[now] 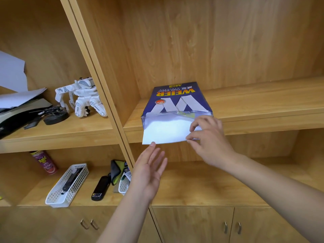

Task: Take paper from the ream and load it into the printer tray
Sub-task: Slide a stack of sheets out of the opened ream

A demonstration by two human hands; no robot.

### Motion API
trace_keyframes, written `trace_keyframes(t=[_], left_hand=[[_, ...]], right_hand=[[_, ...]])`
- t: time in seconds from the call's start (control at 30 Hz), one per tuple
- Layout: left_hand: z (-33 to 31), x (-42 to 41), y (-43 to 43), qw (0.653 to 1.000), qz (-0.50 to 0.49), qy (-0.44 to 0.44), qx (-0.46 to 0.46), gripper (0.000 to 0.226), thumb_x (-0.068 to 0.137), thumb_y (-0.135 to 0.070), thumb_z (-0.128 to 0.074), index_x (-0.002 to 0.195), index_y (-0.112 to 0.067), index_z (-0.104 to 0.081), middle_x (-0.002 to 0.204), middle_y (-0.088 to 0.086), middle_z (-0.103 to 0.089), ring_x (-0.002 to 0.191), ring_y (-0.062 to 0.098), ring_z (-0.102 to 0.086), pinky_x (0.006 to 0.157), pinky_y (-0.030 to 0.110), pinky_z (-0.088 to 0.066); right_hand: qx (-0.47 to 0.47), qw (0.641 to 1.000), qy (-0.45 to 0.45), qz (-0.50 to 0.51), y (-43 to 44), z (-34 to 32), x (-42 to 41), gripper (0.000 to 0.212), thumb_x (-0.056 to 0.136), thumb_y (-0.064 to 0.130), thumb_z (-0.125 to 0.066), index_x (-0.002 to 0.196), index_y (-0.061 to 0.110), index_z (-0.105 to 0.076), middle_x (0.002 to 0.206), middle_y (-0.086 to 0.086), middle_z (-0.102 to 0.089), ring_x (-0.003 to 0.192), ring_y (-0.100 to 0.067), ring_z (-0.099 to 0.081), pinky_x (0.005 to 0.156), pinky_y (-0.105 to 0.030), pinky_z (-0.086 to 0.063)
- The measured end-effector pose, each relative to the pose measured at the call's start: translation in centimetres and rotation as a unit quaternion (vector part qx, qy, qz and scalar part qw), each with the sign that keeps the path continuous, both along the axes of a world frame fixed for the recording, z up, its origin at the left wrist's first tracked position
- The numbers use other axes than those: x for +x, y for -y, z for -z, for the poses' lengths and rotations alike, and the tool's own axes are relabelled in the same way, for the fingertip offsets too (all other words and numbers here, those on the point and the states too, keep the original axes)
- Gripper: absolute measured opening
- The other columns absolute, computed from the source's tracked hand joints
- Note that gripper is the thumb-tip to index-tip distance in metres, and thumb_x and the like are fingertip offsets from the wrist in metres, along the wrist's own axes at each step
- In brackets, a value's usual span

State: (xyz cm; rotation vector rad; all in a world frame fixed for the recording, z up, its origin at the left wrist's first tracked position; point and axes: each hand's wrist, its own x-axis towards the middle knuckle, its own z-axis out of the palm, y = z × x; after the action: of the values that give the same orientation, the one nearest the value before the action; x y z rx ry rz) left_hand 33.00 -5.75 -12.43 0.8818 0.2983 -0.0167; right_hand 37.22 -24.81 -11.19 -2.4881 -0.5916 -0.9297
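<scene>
A blue ream wrapper (177,98) printed "WEIER copy paper" lies on the middle shelf, its open end facing me. White paper (164,130) sticks out of it past the shelf's front edge. My right hand (208,137) pinches the paper's near right corner between thumb and fingers. My left hand (149,171) is below the paper with straight fingers, one fingertip touching the paper's front edge from underneath. No printer tray is in view.
A wooden shelf unit (263,118) fills the view. To the left stand a white toy robot (82,97), loose papers and dark items. The lower left shelf holds a spray can (44,162), a white basket (68,185) and a black handset (100,188). Cabinet doors below.
</scene>
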Motion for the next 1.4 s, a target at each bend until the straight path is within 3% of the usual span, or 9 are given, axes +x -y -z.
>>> trace_keyframes(t=[0.17,0.43,0.57,0.63,0.73,0.9,1.03,1.2,1.4], left_hand=[[0.7,0.0,0.4,1.000,0.002,-0.008,-0.030,0.021,0.091,-0.005,-0.066,0.111,-0.007,-0.059,0.112,0.010,-0.066,0.113,0.027,-0.064,0.087,0.039,-0.058],[2.4,-0.4,0.1,0.996,-0.014,-0.040,-0.077,0.040,0.091,0.006,-0.061,0.131,0.000,-0.057,0.125,0.015,-0.070,0.115,0.027,-0.067,0.076,0.038,-0.063],[3.2,-0.8,-0.3,0.996,-0.024,-0.037,-0.074,0.033,0.091,0.006,-0.061,0.123,-0.004,-0.060,0.120,0.013,-0.073,0.110,0.026,-0.070,0.078,0.037,-0.063],[3.8,-1.3,-0.5,0.996,-0.024,-0.045,-0.070,0.030,0.091,0.006,-0.061,0.118,-0.006,-0.062,0.120,0.013,-0.073,0.113,0.026,-0.069,0.080,0.037,-0.062],[5.2,-1.8,-0.9,0.995,-0.025,-0.064,-0.073,0.036,0.090,0.006,-0.062,0.125,-0.005,-0.059,0.123,0.015,-0.071,0.115,0.027,-0.067,0.072,0.036,-0.064],[7.4,-2.5,-1.3,0.992,-0.026,-0.090,-0.083,0.053,0.090,0.006,-0.063,0.138,-0.009,-0.047,0.130,0.017,-0.067,0.123,0.029,-0.061,0.067,0.035,-0.064],[9.5,-3.2,-1.6,0.989,-0.022,-0.105,-0.101,0.073,0.087,0.007,-0.065,0.150,-0.013,-0.036,0.129,0.019,-0.067,0.121,0.028,-0.062,0.062,0.034,-0.062],[11.3,-4.5,-2.2,0.991,0.017,-0.103,-0.077,0.048,0.086,0.006,-0.064,0.132,-0.002,-0.054,0.130,0.018,-0.065,0.100,0.026,-0.067,0.066,0.034,-0.062],[11.1,-4.7,-5.7,0.989,0.135,-0.065,0.004,0.039,0.087,-0.012,-0.065,0.126,-0.008,-0.064,0.134,0.016,-0.065,0.127,0.035,-0.057,0.096,0.044,-0.054]], right_hand=[[0.016,1.000,0.011,0.002,0.3,1.9,-1.4,0.013,0.079,0.022,-0.067,0.069,0.023,-0.075,0.091,0.007,-0.060,0.109,-0.025,-0.049,0.088,-0.027,-0.019],[0.017,0.996,0.082,-0.022,0.7,5.6,-3.3,0.011,0.084,0.031,-0.067,0.083,0.025,-0.076,0.098,0.002,-0.066,0.112,-0.026,-0.052,0.096,-0.040,-0.029],[0.158,0.985,0.058,-0.036,1.4,4.7,-4.9,0.027,0.083,0.037,-0.069,0.106,0.023,-0.074,0.107,0.008,-0.063,0.111,-0.017,-0.053,0.099,-0.034,-0.034],[0.298,0.954,0.016,-0.016,2.2,4.0,-5.6,0.028,0.084,0.028,-0.071,0.112,0.025,-0.070,0.108,0.008,-0.061,0.105,-0.011,-0.055,0.096,-0.027,-0.040],[0.511,0.854,-0.101,-0.010,3.2,3.5,-5.7,0.035,0.086,0.005,-0.071,0.115,0.023,-0.066,0.111,-0.011,-0.066,0.087,0.002,-0.062,0.084,-0.016,-0.051],[0.618,0.739,-0.265,-0.027,2.6,4.3,-6.4,0.052,0.089,0.003,-0.067,0.134,0.026,-0.055,0.111,-0.003,-0.072,0.086,0.001,-0.070,0.080,-0.023,-0.056],[0.636,0.717,-0.284,-0.031,1.5,5.3,-6.9,0.052,0.089,0.004,-0.066,0.135,0.027,-0.055,0.098,-0.001,-0.077,0.082,-0.007,-0.072,0.074,-0.024,-0.051],[0.647,0.708,-0.279,-0.040,1.0,6.5,-7.6,0.042,0.091,-0.002,-0.060,0.119,0.028,-0.067,0.090,-0.003,-0.078,0.084,-0.015,-0.073,0.073,-0.027,-0.057],[0.667,0.688,-0.281,-0.053,1.5,7.8,-8.7,0.043,0.090,-0.007,-0.058,0.105,0.031,-0.073,0.094,-0.005,-0.079,0.086,-0.018,-0.075,0.078,-0.032,-0.061]])
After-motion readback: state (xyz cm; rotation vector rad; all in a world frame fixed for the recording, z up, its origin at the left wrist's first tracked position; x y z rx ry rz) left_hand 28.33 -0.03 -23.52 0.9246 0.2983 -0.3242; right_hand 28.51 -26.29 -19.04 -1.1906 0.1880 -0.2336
